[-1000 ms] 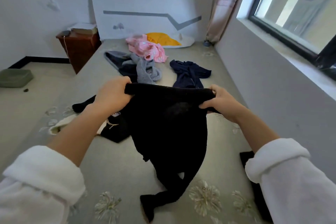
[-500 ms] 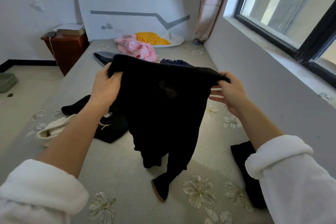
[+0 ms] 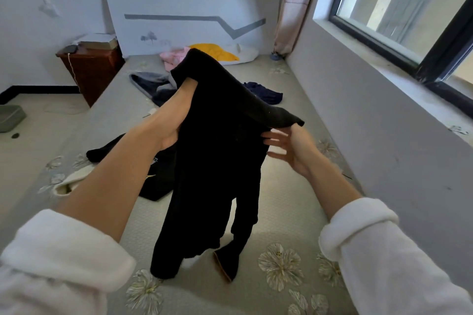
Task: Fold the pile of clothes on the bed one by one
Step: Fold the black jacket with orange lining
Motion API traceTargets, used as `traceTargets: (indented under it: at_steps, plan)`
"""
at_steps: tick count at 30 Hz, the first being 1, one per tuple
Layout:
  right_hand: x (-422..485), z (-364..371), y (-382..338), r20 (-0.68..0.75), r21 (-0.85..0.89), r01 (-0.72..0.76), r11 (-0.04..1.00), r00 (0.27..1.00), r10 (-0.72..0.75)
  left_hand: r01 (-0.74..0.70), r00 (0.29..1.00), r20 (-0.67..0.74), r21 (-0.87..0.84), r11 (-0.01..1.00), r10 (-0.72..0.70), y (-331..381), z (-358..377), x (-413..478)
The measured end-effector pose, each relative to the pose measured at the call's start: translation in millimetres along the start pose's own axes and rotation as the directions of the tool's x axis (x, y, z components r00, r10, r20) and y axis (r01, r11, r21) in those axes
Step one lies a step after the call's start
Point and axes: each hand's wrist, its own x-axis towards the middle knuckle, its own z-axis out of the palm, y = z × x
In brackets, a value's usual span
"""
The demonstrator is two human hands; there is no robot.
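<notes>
I hold a pair of black trousers (image 3: 217,161) up by the waistband over the bed (image 3: 281,199). Their legs hang down, and the cuffs touch the flowered sheet. My left hand (image 3: 174,115) is raised high and grips one end of the waistband, its fingertips buried in the cloth. My right hand (image 3: 294,151) is lower, at the other end. That end drapes over its thumb side, hiding thumb and forefinger, while the other fingers are spread straight.
A black garment with a logo (image 3: 158,176) and a white one (image 3: 74,179) lie left of the trousers. Grey (image 3: 148,79), navy (image 3: 266,92), pink (image 3: 171,59) and yellow (image 3: 215,51) clothes lie farther up. A nightstand (image 3: 92,69) stands left; wall and window close the right.
My left hand has lifted its end of the waistband much higher, so the band now slopes down to the right. The trouser legs have come further off the sheet.
</notes>
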Motion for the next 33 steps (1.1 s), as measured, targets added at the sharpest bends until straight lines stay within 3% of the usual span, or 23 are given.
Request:
traceTargets:
  at_steps: [4, 6, 11, 16, 18, 21, 24, 26, 29, 31, 33]
  plan:
    - [0, 20, 45, 0.281, -0.074, -0.085, 0.994, 0.954, 0.103, -0.054, 0.998, 0.011, -0.032, 0.998, 0.054, 5, 10, 1]
    - [-1, 32, 61, 0.339, -0.148, -0.06, 0.987, 0.935, 0.107, -0.074, 0.997, 0.035, -0.015, 0.997, 0.074, 7, 13, 2]
    - [13, 29, 54, 0.037, -0.153, -0.017, 0.988, 0.999, 0.023, -0.078, 0.976, -0.207, -0.025, 0.997, 0.071, 5, -2, 0]
    - [28, -18, 26, -0.213, -0.288, 0.15, 0.946, 0.953, -0.216, 0.04, 0.917, -0.397, 0.006, 0.999, -0.034, -24, -42, -2]
    - [31, -32, 11, -0.212, -0.305, 0.171, 0.937, 0.947, -0.242, 0.078, 0.933, -0.355, 0.049, 0.996, -0.056, -39, -58, -3]
    - [33, -47, -6, -0.119, -0.346, 0.123, 0.93, 0.978, -0.173, 0.153, 0.981, -0.149, 0.205, 0.967, -0.123, -51, -76, -7]
    - [24, -62, -19, 0.095, -0.421, 0.035, 0.906, 0.995, 0.006, 0.302, 0.921, 0.074, 0.483, 0.822, -0.382, -52, -86, -9]
    - [18, -72, -27, 0.258, -0.586, -0.052, 0.809, 0.934, 0.248, 0.305, 0.828, 0.133, 0.709, 0.636, -0.545, -52, -85, -11]
    - [15, -79, -31, 0.273, -0.82, -0.102, 0.564, 0.795, 0.541, 0.266, 0.792, 0.051, 0.869, 0.418, -0.609, -51, -80, -10]
    - [16, -80, -33, 0.188, -0.917, -0.063, 0.393, 0.802, 0.567, 0.287, 0.802, -0.008, 0.882, 0.373, -0.598, -49, -83, -6]
    - [18, -81, -34, 0.104, -0.965, -0.033, 0.26, 0.864, 0.493, 0.324, 0.828, -0.068, 0.868, 0.376, -0.557, -45, -93, 3]
